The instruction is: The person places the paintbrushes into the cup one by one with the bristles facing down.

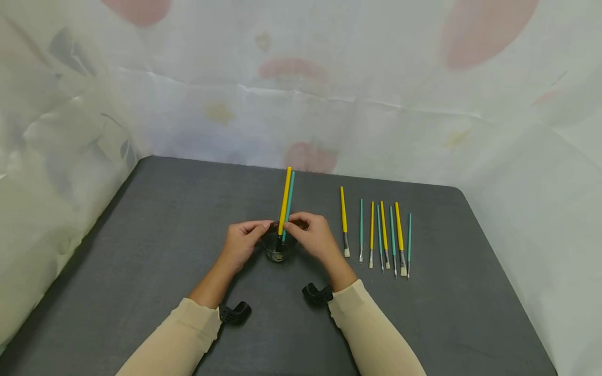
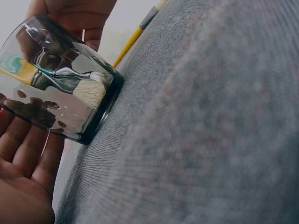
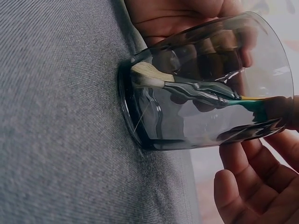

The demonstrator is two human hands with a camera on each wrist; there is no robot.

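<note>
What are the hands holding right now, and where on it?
Right hand pinches the yellow brush low on its handle, above the glass; left hand touches the glass rim.

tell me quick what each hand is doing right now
Left hand: fingertips on the rim of the glass.
Right hand: pinches the yellow brush standing in the glass.
</note>
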